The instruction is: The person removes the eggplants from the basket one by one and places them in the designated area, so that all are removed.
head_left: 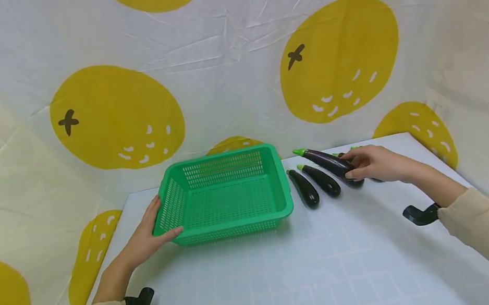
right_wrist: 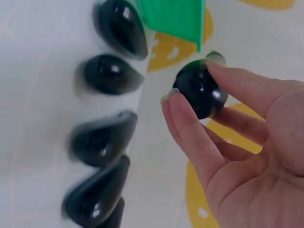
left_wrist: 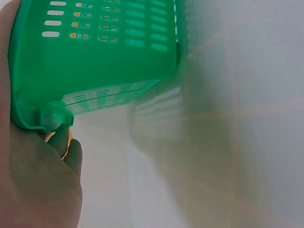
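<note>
An empty green plastic basket (head_left: 228,202) with slotted sides stands on the table. At its left end my left hand (head_left: 145,238) grips the rim, the thumb over the near corner and the fingers along the outer side. The left wrist view shows fingertips curled beneath the basket's rim (left_wrist: 28,124). My right hand (head_left: 371,162) pinches a dark eggplant (head_left: 324,160) between thumb and fingers, and the right wrist view shows this eggplant (right_wrist: 197,90) raised off the table. Its green stem end points left toward the basket. Several other eggplants (head_left: 303,189) lie below and beside that hand.
The eggplants on the table lie in a row right of the basket, another one (head_left: 322,181) among them. A pale checked cloth covers the tabletop (head_left: 264,281). A white curtain (head_left: 234,85) with yellow fruit prints hangs behind and at both sides.
</note>
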Demonstrator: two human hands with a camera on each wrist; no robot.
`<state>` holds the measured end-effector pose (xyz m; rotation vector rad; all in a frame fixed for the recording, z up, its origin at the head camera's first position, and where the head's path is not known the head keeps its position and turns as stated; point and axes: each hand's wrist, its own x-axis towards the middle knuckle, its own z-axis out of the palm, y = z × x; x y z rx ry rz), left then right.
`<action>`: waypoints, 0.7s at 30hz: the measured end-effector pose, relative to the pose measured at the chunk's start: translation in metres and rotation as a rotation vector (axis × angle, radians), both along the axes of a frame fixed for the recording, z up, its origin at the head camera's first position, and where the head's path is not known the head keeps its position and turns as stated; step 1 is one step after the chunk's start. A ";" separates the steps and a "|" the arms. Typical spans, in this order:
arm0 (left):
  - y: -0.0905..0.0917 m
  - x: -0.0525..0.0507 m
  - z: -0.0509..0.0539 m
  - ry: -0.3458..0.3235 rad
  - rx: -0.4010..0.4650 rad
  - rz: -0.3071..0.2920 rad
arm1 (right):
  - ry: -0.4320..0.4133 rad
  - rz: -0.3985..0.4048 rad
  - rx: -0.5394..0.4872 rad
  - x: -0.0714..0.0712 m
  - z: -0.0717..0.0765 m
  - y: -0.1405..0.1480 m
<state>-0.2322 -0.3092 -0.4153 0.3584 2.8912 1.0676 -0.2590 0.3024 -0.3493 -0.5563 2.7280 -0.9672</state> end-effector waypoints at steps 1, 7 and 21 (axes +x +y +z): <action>0.000 0.000 0.000 0.001 0.000 0.000 | 0.013 -0.014 0.007 0.001 0.000 0.006; -0.003 0.002 -0.003 0.006 0.001 -0.004 | 0.064 -0.096 0.058 0.007 -0.003 0.045; -0.002 0.004 -0.003 0.000 0.002 0.006 | -0.021 -0.327 0.149 -0.008 -0.023 0.138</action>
